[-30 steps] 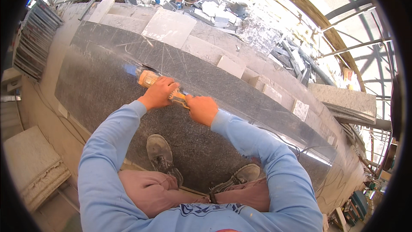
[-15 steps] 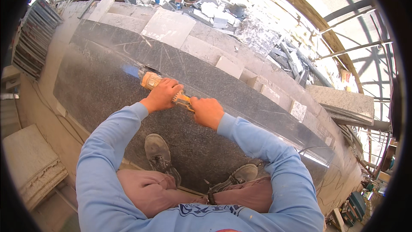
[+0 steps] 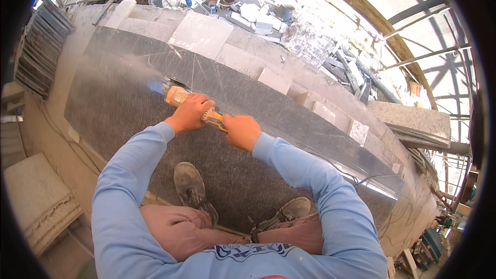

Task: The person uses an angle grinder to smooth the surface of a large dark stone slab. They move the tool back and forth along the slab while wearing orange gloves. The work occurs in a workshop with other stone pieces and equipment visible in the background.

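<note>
With both fists I hold an orange angle grinder [image 3: 176,95] against a large dark stone slab [image 3: 124,119]. My left hand [image 3: 191,113] is closed around the tool's body just behind its head. Further back, my right hand [image 3: 242,133] grips the rear handle, beside and to the right of the left. At the grinder's front, the disc lies low on the slab next to a long line across it; the guard and blur partly hide the disc. A pale dust plume [image 3: 116,67] streams left from there. My shoes [image 3: 189,182] rest on the slab.
Light stone offcuts [image 3: 201,35] lie along the slab's far edge, with broken rubble [image 3: 258,18] beyond. A metal rack [image 3: 44,46] stands far left, stacked pale slabs [image 3: 39,196] near left. More slabs [image 3: 413,124] lie at right. A dark cable [image 3: 336,165] crosses near my right arm.
Both hands and the grinder have shifted slightly left along the line. The dust plume has grown thicker and reaches further left. My feet have stayed in place.
</note>
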Demonstrator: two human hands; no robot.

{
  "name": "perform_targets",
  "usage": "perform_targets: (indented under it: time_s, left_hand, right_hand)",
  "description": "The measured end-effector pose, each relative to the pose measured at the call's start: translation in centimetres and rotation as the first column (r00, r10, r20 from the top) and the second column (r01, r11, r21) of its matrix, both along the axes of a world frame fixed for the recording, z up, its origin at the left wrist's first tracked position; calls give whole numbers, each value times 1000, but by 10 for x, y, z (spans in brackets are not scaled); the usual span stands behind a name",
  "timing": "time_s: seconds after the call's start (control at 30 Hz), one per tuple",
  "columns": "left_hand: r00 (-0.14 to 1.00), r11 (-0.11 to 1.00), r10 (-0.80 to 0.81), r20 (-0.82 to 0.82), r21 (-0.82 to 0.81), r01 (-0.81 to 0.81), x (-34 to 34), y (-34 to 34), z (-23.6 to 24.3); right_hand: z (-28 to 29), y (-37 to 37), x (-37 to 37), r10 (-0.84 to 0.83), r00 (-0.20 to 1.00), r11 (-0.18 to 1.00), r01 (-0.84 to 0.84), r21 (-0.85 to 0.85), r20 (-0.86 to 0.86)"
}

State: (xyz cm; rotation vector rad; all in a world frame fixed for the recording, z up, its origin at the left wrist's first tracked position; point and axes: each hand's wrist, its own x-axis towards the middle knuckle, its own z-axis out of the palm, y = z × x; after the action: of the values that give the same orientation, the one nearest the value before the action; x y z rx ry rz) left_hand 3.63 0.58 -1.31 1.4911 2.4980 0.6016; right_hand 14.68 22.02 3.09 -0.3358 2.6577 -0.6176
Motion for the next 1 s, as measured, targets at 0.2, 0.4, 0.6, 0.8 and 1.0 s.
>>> perform_targets:
  time_s: [0.2,0.4,0.6,0.8,1.0]
  left_hand:
    - [1000,1000,-4,4,27,4,14,11,4]
    - [1000,1000,-18,-7,-10,18,-8,-3,-4]
    - [1000,999,-7,8,-33,8,-10,-1,-1]
    - [1000,1000,-22,16,15,22,14,16,12]
    - [1000,1000,-23,9,-9,23,3,6,2]
  right_hand:
    - [15,9,12,2,999,999,-4,42,42]
    - [-14,-7,-3,-38,998,999,37,-13,-45]
    - [-6,-4,-9,-12,1000,1000,12,12,-15]
    - [22,13,11,17,998,998,-20,59,60]
    - [0,1,6,-21,1000,999,21,28,5]
